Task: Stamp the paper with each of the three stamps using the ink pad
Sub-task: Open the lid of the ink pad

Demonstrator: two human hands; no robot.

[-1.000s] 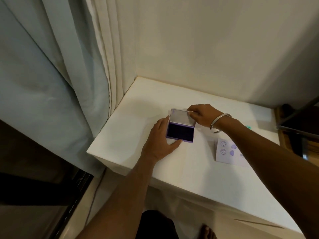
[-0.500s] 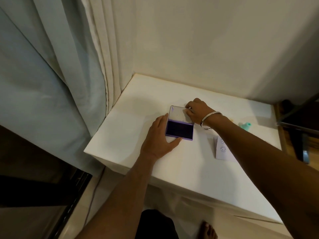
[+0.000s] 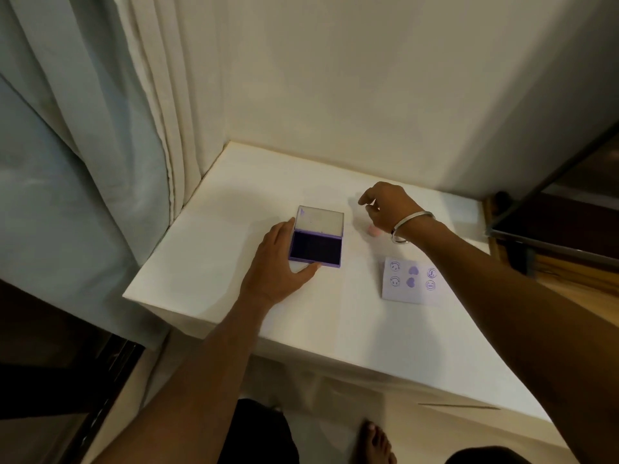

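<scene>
The purple ink pad (image 3: 315, 250) lies with its clear lid folded back on the white table (image 3: 207, 262). My left hand (image 3: 278, 266) rests against its left side and front edge, holding it in place. My right hand (image 3: 385, 209) hovers to the right of the lid, fingers loosely curled, holding nothing I can see. A pink stamp (image 3: 373, 231) peeks out under that hand; the other stamps are hidden. The small paper (image 3: 412, 282) lies further right and bears two rows of purple prints: smileys, hearts and round faces.
Curtains (image 3: 100, 128) hang along the table's left side and a wall (image 3: 335, 78) closes the back. Dark furniture (image 3: 569, 209) stands at the right. My bare foot (image 3: 378, 443) shows below the table's front edge.
My right hand has let go of the ink pad's lid and moved right, over the pink stamp. The lid now lies folded back. My left hand stays on the pad.
</scene>
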